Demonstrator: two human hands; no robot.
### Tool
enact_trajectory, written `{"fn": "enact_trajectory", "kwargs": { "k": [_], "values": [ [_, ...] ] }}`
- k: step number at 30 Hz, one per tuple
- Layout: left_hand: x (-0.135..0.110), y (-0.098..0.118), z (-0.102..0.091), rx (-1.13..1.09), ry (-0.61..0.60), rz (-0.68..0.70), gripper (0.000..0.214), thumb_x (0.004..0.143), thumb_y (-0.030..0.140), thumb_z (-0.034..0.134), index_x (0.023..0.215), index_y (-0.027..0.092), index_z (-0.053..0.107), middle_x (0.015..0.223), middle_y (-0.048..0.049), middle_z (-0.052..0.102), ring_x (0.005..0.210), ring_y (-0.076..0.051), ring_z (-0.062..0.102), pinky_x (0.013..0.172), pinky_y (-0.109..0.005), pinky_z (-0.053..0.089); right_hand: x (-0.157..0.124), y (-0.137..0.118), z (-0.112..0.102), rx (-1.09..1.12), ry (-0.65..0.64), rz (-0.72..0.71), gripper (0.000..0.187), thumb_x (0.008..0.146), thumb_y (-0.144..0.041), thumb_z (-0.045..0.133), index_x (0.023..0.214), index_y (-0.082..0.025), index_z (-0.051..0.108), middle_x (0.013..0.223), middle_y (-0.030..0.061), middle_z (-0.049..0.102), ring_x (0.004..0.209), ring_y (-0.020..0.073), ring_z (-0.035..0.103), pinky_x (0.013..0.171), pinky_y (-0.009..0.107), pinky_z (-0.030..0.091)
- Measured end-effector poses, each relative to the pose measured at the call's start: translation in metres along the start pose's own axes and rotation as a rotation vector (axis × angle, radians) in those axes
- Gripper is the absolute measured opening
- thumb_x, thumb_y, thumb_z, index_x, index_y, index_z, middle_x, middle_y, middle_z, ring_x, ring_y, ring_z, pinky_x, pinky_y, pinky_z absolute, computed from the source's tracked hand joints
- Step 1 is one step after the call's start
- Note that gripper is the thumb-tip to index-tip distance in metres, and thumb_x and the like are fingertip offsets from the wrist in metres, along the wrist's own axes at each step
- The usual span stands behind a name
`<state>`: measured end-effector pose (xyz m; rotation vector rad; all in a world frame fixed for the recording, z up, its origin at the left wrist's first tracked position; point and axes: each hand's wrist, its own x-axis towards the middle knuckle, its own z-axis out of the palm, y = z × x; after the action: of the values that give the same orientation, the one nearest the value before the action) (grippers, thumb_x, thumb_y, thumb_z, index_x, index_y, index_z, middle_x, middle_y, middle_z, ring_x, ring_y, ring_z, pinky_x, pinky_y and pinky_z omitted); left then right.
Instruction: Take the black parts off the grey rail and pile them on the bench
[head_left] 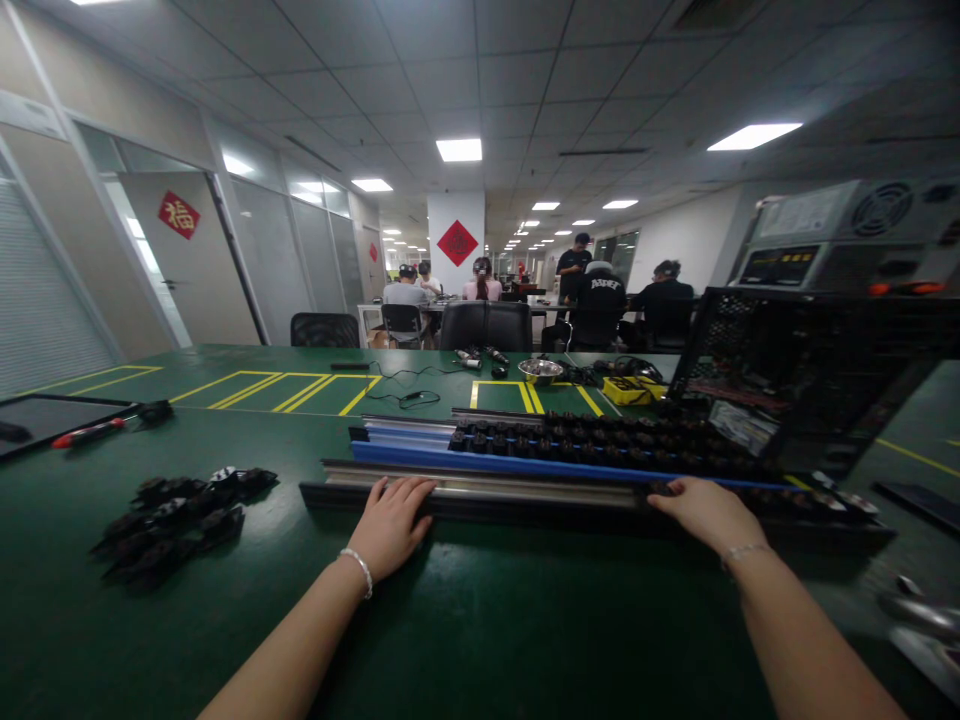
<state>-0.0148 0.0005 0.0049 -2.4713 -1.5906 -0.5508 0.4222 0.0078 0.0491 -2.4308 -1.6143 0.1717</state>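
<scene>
A long black rail point(517, 491) with a shiny metallic inner channel lies across the green table in front of me. My left hand point(394, 520) is closed over its left part, fingers curled across the top and thumb along the front. Farther right, my right hand point(709, 512) pinches a small black part point(657, 490) at the channel; its exact shape is hidden by the fingers. Behind this rail is a blue rail point(420, 450) with rows of small black parts point(510, 440) along it. A loose pile of black parts point(180, 520) lies to the left.
An open computer case point(772, 370) stands at the right, with power supply units point(825, 225) on top. A metal bowl point(540, 371), cables and a yellow object point(634, 390) are at the back. A red-handled tool point(90, 432) lies far left. People sit at distant tables.
</scene>
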Motion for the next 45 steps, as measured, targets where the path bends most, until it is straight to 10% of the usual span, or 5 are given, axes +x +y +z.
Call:
{"fn": "enact_trajectory", "kwargs": {
  "k": [45],
  "values": [
    [0.0, -0.002, 0.0, 0.004, 0.004, 0.002, 0.044, 0.08, 0.028, 0.046, 0.123, 0.029, 0.043, 0.126, -0.0028, 0.052, 0.117, -0.02, 0.043, 0.103, -0.045, 0.021, -0.015, -0.033, 0.003, -0.074, 0.001, -0.113, 0.037, 0.068, -0.057, 0.047, 0.079, -0.025, 0.061, 0.078, 0.004, 0.065, 0.083, 0.0249, 0.059, 0.069, 0.034, 0.039]
  ]
}}
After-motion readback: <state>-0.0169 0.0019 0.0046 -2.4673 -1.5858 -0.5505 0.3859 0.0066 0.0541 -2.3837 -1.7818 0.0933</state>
